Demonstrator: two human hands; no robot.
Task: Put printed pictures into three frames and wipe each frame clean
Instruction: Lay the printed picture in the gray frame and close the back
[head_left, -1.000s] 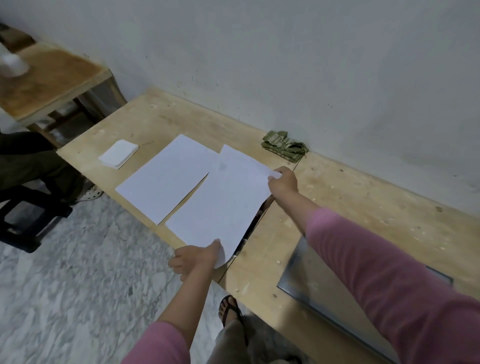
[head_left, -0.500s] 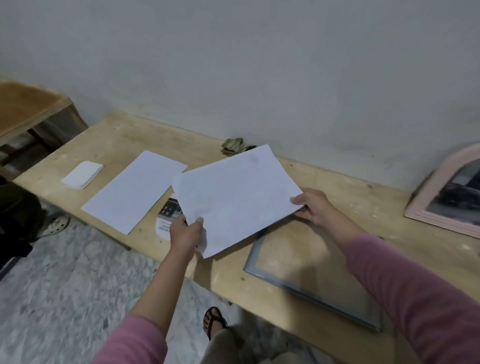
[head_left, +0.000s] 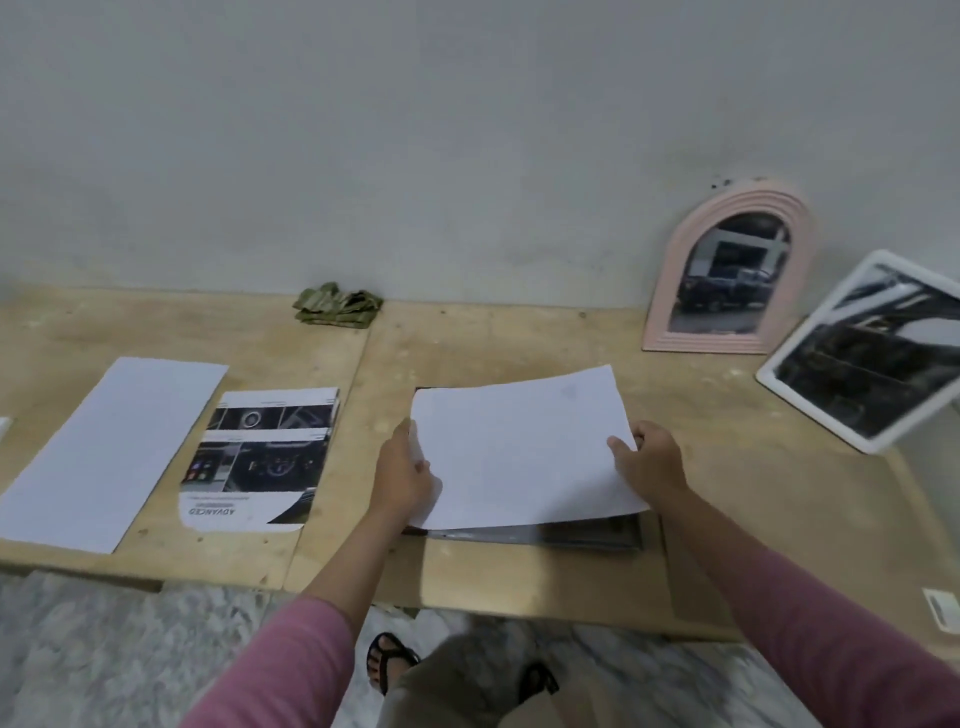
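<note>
Our left hand (head_left: 402, 480) pinches the left edge of the white sheet (head_left: 522, 449), thumb on top, fingers (head_left: 415, 470) curled round the edge. Our right hand (head_left: 649, 465) grips the right edge the same way, thumb on top near the corner. Sheet is blank side up, held flat and low over the dark frame (head_left: 571, 535) on the tabletop (head_left: 467, 348); only the frame's near edge and a bit of its far left corner show under it. Can't tell if the sheet touches the frame.

Left of the frame: a printed picture (head_left: 262, 457) face up, dark photos, "ADVANCED" legible upside down. Further left, another blank sheet (head_left: 111, 447), lying flat.

Against the wall: crumpled green cloth (head_left: 335, 305), well behind the papers. Far right: pink arched frame (head_left: 727, 270) leaning upright on the wall with a picture in it, white frame (head_left: 862, 348) just beside it, tilted, also filled.
</note>
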